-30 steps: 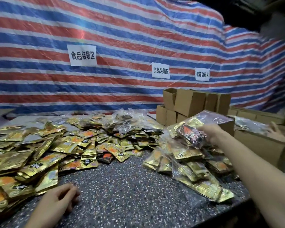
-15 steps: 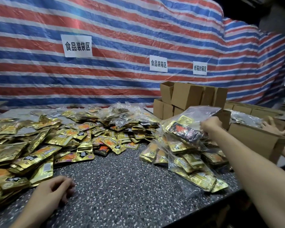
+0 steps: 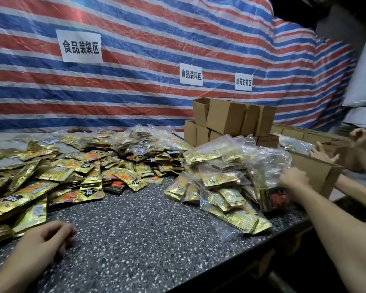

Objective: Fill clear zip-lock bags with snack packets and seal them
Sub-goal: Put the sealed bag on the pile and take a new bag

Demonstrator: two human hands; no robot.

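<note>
Fingers of my left hand (image 3: 51, 235) lie loosely curled on the speckled table (image 3: 146, 240), holding nothing, parked near the loose snack packets (image 3: 72, 172) at left—handy, I judge, for the next handful. My right hand (image 3: 294, 178) reaches to the right side of the pile of filled zip-lock bags (image 3: 220, 180), against clear plastic; its fingers are hidden behind the knuckles, so whether they grip a bag I cannot tell. That pile sits beside a cardboard box (image 3: 313, 168)—likely for easy boxing.
</note>
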